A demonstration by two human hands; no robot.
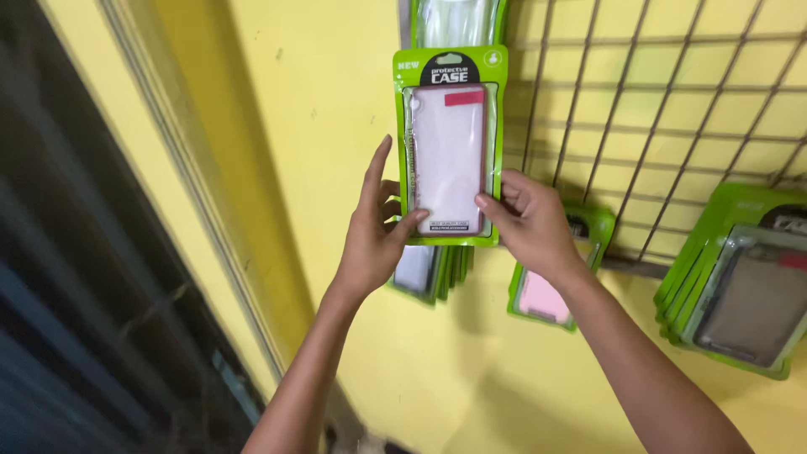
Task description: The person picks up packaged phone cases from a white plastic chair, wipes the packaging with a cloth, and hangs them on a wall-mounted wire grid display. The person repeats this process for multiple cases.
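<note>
Between the left hand (376, 240) and the right hand (531, 220), a green phone case package (450, 151) is clamped by both thumbs, with the wire grid (672, 109) just beyond the right hand.

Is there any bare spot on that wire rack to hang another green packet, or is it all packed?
The wire grid is bare right of the held green packet, above the lower packets. Bare yellow wall lies left of it. It is crowded below: packet stacks behind the left hand and right hand, and a thick stack at the right.
</note>
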